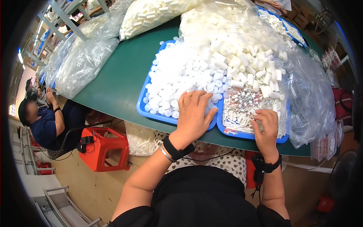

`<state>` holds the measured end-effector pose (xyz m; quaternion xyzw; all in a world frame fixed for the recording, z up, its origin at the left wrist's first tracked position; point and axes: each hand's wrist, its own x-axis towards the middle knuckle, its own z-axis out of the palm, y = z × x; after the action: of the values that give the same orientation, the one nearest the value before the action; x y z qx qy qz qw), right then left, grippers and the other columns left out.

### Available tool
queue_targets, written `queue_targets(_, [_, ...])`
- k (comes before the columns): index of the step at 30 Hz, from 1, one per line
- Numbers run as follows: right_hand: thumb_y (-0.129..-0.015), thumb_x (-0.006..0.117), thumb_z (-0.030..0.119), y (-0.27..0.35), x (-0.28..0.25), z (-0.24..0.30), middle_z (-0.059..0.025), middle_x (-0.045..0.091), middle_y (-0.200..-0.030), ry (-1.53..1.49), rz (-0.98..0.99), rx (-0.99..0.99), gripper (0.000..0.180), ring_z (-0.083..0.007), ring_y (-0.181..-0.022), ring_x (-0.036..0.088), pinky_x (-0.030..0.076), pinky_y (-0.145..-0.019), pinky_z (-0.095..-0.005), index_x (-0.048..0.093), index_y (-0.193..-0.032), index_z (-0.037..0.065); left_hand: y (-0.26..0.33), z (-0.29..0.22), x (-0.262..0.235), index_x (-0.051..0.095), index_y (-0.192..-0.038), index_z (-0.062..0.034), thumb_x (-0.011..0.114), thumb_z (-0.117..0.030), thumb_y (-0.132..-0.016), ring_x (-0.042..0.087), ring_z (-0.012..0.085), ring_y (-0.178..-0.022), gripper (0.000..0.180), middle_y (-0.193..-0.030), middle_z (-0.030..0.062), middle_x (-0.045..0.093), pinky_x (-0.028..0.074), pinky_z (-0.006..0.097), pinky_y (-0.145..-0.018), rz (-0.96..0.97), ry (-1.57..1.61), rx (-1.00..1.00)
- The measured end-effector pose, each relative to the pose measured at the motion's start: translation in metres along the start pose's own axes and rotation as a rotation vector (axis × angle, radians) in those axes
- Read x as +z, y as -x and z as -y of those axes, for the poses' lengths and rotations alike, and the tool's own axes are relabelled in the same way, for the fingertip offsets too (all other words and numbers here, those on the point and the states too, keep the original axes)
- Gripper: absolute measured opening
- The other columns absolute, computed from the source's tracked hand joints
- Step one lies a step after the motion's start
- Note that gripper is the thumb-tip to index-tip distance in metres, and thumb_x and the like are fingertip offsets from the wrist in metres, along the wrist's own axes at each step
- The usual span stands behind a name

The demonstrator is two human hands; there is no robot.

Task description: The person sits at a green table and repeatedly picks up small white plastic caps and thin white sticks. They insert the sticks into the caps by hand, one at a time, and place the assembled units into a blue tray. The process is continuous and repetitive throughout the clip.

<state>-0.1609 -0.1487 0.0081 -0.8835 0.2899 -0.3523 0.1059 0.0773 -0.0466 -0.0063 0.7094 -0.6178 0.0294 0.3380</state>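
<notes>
Left hand (192, 118) over discs (166, 87) in left tray (162, 117), fingers kinda spread, nothing gripped that I can see. Right hand (267, 131) over pins (237, 115) in right tray (235, 133), thumb near fingertips, can't tell if pinching any.

The premises are assessed as a small-parts workshop or factory floor. A green tabletop (124, 79) is loaded with blue trays (157, 116), in which white discs (162, 94) are heaped in bulk. White cylinders (155, 15) are kept by the bagful (clear plastic). Grey metal framing (68, 20) is noted, and a second person (45, 121) is seated near a red stool (99, 151).
</notes>
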Motion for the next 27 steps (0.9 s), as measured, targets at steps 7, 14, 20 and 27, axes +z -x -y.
queue_targets(7, [-0.082,0.07,0.0,0.008,-0.002,-0.002,-0.0124,0.064,-0.093,-0.069,-0.088,0.056,0.016,-0.0296,-0.089,0.059,0.047,-0.077,-0.0383,0.063,-0.096,0.002,-0.002,0.01,0.002,0.063,-0.115,-0.006,0.069,-0.008,-0.083,0.049,0.0297,-0.112,0.033,-0.121,0.008,0.06,0.036,0.042,-0.096,-0.037,0.107,0.022])
queue_targets(14, [-0.083,0.074,0.001,0.008,0.001,0.012,-0.01,0.067,-0.085,-0.246,-0.097,0.218,0.024,-0.0187,-0.074,0.063,0.048,-0.064,-0.0302,0.064,-0.105,0.0,-0.02,-0.003,0.004,0.064,-0.117,-0.0074,0.07,-0.008,-0.082,0.05,0.0302,-0.111,0.036,-0.122,0.0082,0.06,0.038,0.042,-0.093,-0.03,0.11,0.043])
queue_targets(20, [-0.085,0.073,0.002,0.01,0.009,0.015,-0.0099,0.07,-0.087,-0.315,-0.058,0.235,0.022,-0.0149,-0.071,0.065,0.047,-0.057,-0.025,0.066,-0.105,0.0,-0.044,-0.014,0.02,0.063,-0.12,-0.0094,0.073,-0.018,-0.079,0.044,0.0355,-0.125,0.043,-0.132,0.0104,0.054,0.033,0.047,-0.103,-0.058,0.077,0.121])
queue_targets(27, [-0.086,0.072,0.003,0.016,0.009,0.009,-0.0085,0.07,-0.085,-0.293,-0.014,0.245,0.021,-0.0144,-0.07,0.065,0.046,-0.056,-0.0245,0.066,-0.105,0.001,-0.05,-0.011,0.031,0.067,-0.107,-0.0101,0.074,-0.023,-0.078,0.044,0.0353,-0.124,0.033,-0.13,0.0088,0.056,0.032,0.048,-0.103,0.015,-0.048,0.085])
